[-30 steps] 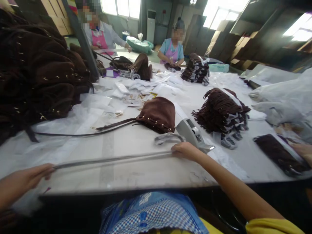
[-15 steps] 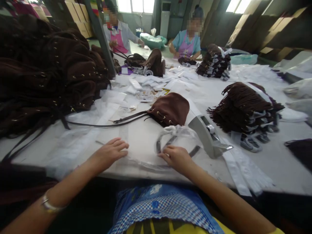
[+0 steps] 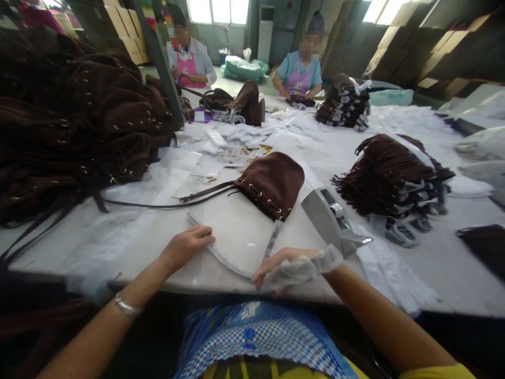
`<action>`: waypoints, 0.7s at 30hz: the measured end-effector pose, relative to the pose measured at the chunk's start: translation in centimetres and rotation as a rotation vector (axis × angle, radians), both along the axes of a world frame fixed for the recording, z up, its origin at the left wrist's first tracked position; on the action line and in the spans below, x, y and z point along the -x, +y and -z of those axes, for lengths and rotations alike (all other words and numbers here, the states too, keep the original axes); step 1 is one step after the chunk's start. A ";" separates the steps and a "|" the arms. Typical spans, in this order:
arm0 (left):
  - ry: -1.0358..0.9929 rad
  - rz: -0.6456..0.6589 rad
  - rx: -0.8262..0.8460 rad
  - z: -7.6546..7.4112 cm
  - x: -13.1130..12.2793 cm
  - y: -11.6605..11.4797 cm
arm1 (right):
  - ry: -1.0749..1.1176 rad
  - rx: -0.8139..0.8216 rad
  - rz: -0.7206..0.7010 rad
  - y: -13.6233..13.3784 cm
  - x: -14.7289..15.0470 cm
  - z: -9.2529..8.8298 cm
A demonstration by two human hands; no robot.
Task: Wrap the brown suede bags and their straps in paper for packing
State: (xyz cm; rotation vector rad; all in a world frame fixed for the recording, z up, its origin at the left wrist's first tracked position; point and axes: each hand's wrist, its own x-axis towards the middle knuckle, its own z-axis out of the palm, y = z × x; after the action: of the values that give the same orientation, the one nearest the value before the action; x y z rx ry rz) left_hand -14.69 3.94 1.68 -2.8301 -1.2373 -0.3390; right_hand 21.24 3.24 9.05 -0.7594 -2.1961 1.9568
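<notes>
A dark brown drawstring bag (image 3: 272,181) with brass eyelets lies on the white table in front of me. My left hand (image 3: 185,247) pinches a narrow strip (image 3: 226,260) that looks covered in clear plastic; one end pokes out past the fingers. That strip curves along the table to my right hand (image 3: 282,266), whose fingers close on it near the front edge. Between the bag's mouth and the right hand runs a short dark strap (image 3: 273,239) in translucent film. Loose crumpled translucent plastic (image 3: 307,268) drapes over the right hand and wrist.
A grey tape dispenser (image 3: 325,216) stands right of the bag. Brown bags (image 3: 79,126) are heaped at left; a stack of fringed brown pieces (image 3: 394,173) sits at right. White sheets (image 3: 221,139) lie behind. Two people work across the table.
The plastic-covered loop under my right hand has been drawn out into a long curve between both hands. My right hand has come nearer the edge; my left has closed on the strip.
</notes>
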 end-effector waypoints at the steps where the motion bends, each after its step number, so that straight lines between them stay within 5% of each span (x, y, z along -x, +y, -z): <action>1: -0.028 -0.020 0.006 0.2 0.5 -0.3 | 0.114 0.140 0.034 0.1 0.2 -0.4; 3: -0.088 -0.081 0.021 0.7 2.0 -1.0 | 0.424 0.349 0.363 0.7 0.1 -0.5; 5: -0.162 -0.179 0.051 1.2 4.0 -1.7 | 0.701 0.370 0.942 1.2 -0.6 0.4; 7: -0.223 -0.267 0.078 1.8 6.1 -2.4 | 0.750 0.405 1.338 0.7 -1.6 1.9; 8: -0.241 -0.289 0.091 2.0 7.0 -2.6 | 0.672 0.448 1.402 0.1 -2.0 2.6; 11: -0.253 -0.278 0.134 2.2 8.2 -2.5 | 0.192 0.432 1.079 -3.1 -2.3 3.8; 15: -0.221 -0.180 0.193 1.1 6.1 -1.6 | -0.292 -0.173 0.587 -6.3 -0.9 1.2; 19: -0.235 -0.075 0.245 -0.3 2.8 -1.1 | -0.115 -0.289 0.364 -5.6 1.8 -2.8; 21: -0.267 -0.057 0.257 -0.8 1.6 -1.3 | 0.044 -0.461 0.345 -3.7 3.8 -3.3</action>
State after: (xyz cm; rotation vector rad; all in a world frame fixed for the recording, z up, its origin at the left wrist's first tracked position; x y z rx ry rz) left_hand -16.25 2.65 2.44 -3.0315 -1.5080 -0.6148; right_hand 17.44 -0.48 12.33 -0.9250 -2.1851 1.2345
